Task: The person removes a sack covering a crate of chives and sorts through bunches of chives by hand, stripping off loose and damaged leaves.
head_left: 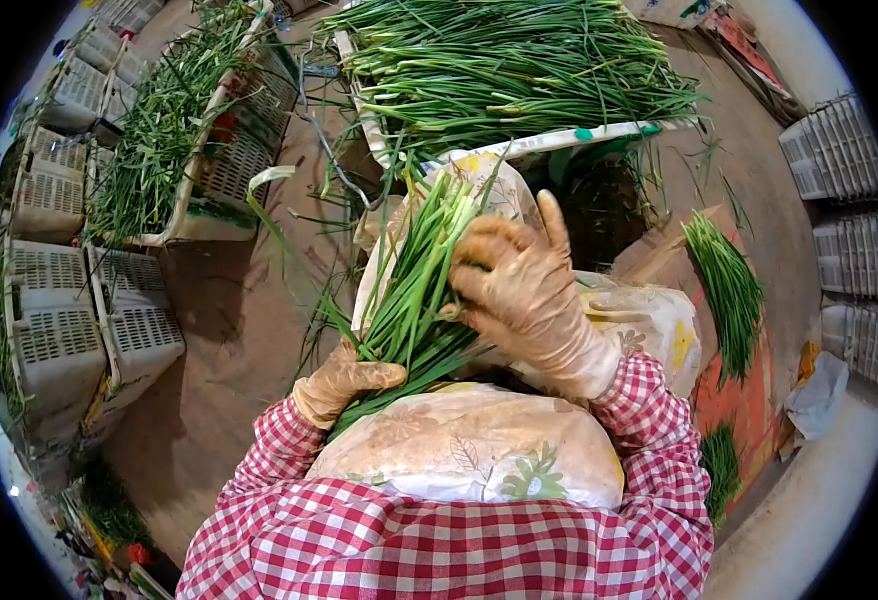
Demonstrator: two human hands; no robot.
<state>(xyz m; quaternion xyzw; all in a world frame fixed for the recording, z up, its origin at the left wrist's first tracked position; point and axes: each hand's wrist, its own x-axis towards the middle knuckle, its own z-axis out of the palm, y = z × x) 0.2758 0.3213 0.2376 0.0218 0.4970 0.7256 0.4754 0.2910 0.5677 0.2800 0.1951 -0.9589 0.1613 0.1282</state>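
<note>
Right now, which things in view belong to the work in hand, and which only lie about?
Seem part of the job:
green stalks in the left hand
filled crate ahead
tidy bundle at right

Seem just lying about:
plastic bag at far right
crates at far left

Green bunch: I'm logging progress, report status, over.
Left hand grips green bunch low. Right hand at its pale ends, grip unclear. Bunch slants over lap. Loaded crate ahead, nothing seen blocking.
</note>
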